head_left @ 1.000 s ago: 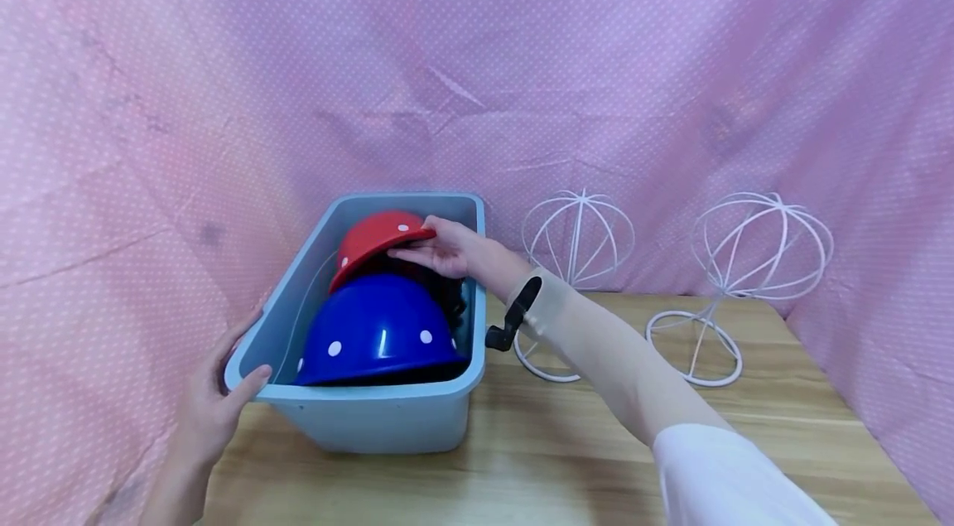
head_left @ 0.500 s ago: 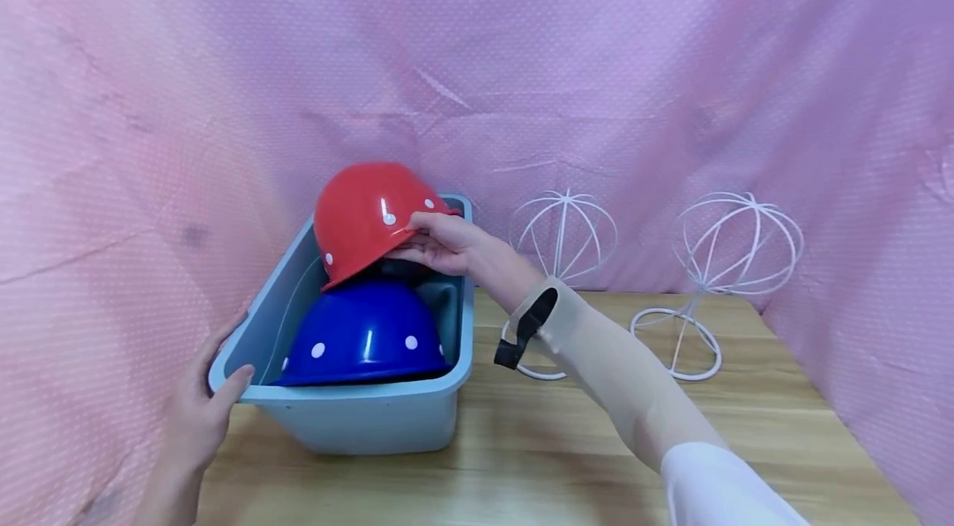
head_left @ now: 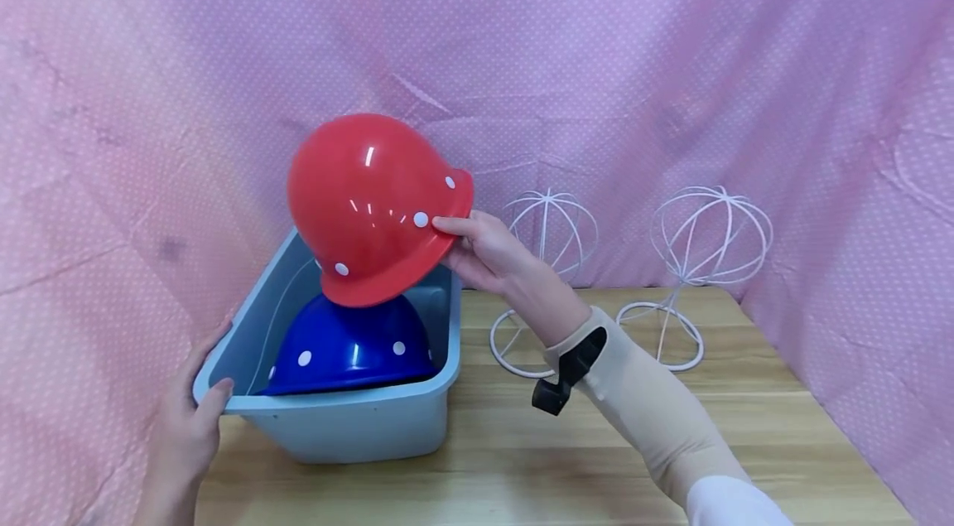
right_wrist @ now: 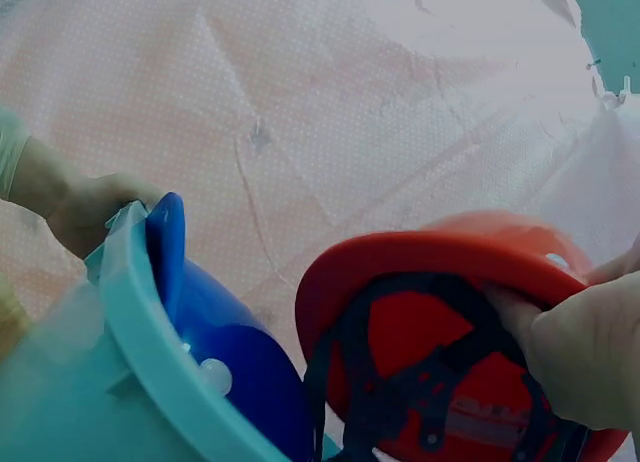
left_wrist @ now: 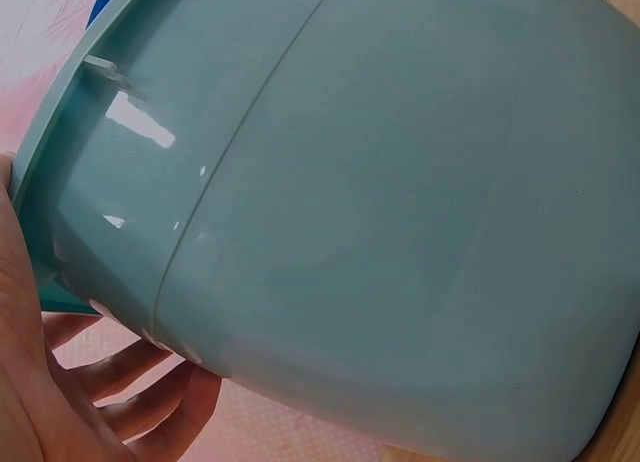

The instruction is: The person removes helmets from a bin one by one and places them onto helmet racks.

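My right hand (head_left: 488, 253) pinches the brim of a red hard hat (head_left: 365, 195), thumb on the outside near a white rivet and fingers beneath. The hat hangs tilted above a light blue plastic bin (head_left: 358, 439), and the right wrist view shows its dark inner straps (right_wrist: 440, 342). Inside the bin sits a blue hard hat (head_left: 350, 344), dome up, partly covered by the red one in the head view. At the bin's near left corner, my left hand (head_left: 190, 418) grips the rim with the thumb on top. Its fingers (left_wrist: 150, 402) curl against the outer wall in the left wrist view.
Two white wire hat stands, one (head_left: 544, 236) just right of the bin and another (head_left: 711, 240) farther right, stand on the wooden table (head_left: 596, 443). A pink dotted cloth (head_left: 611, 54) hangs behind and along both sides.
The red hard hat has risen out of the bin in my right hand, coming up and nearer. My left hand keeps its grip on the rim. The head view has shifted slightly.
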{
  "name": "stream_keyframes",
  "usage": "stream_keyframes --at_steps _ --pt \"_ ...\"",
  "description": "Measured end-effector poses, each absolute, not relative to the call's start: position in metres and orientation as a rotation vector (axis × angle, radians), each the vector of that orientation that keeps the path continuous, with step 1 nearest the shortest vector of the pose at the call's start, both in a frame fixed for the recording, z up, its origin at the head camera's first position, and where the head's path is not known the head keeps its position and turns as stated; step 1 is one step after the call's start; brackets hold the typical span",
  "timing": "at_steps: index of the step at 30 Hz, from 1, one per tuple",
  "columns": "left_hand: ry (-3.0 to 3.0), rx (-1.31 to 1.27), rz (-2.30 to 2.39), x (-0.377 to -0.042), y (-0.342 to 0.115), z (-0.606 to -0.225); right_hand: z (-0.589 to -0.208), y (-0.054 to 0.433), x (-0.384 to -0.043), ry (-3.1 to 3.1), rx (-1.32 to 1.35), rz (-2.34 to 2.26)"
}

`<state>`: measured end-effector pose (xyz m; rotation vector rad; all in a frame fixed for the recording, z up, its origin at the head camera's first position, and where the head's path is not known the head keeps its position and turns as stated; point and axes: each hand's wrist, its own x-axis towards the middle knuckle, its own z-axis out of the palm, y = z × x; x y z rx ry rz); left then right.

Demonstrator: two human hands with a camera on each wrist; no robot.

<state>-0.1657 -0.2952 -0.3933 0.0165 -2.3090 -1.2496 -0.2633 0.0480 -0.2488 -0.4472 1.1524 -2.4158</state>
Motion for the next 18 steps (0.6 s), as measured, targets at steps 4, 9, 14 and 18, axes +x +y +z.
stream_keyframes --at_steps 4,9,14,18 --pt "-2.319 0.028 -1.259 -0.166 -0.295 -0.394 -0.258 0.051 -0.260 1.139 -0.516 -2.448" --pt "-2.317 0.049 -1.274 -0.167 -0.293 -0.394 -0.267 0.054 -0.262 1.123 -0.649 -2.486" --pt "-2.337 0.093 -1.261 -0.165 -0.293 -0.394 -0.274 0.059 -0.267 1.023 -0.747 -2.515" --pt "-2.333 0.102 -1.283 -0.165 -0.293 -0.395 -0.274 0.065 -0.266 0.985 -0.826 -2.536"
